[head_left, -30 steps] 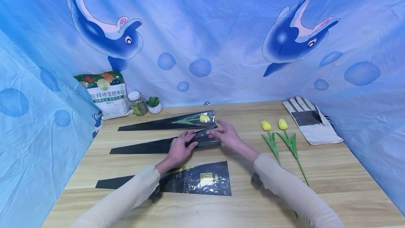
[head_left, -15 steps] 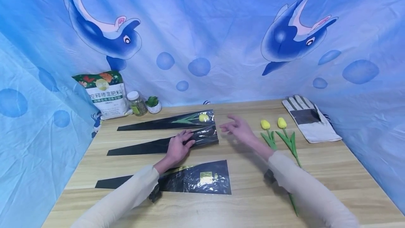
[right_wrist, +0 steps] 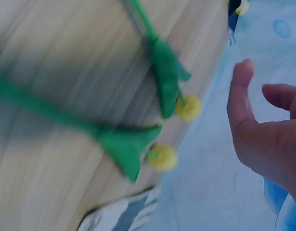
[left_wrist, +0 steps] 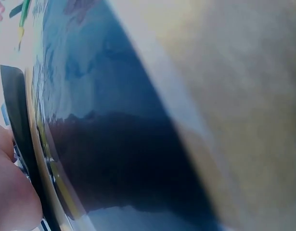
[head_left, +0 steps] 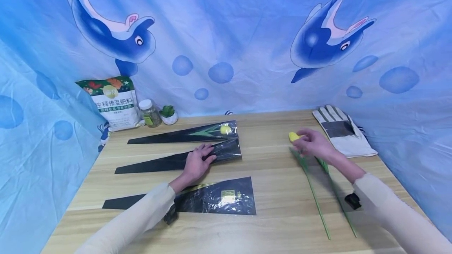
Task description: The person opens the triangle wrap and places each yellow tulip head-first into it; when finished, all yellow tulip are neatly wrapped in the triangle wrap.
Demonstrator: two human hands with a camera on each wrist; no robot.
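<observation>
My left hand (head_left: 196, 164) rests on the middle black flower sleeve (head_left: 226, 150), over its wider part. Above that lies another black sleeve (head_left: 159, 138) with a yellow tulip (head_left: 225, 129) inside. Nearer me is a third sleeve (head_left: 243, 203), flat, with a gold label. On the right, my right hand (head_left: 316, 144) hovers over two loose yellow tulips, thumb and fingers apart in the right wrist view. One tulip's bloom (head_left: 292, 137) shows beside the fingertips; the hand hides the other bloom in the head view. Both tulip blooms (right_wrist: 188, 108) appear in the right wrist view.
A fertilizer bag (head_left: 118, 107), a lidded jar (head_left: 150, 113) and a small potted plant (head_left: 168, 115) stand at the back left. A white work glove (head_left: 347, 140) lies at the back right. A blue dolphin-print curtain (head_left: 254, 50) hangs behind the wooden table (head_left: 275, 222).
My right hand has left the middle sleeve's wide end and moved right to above the loose tulips. The left hand has stayed on the sleeve.
</observation>
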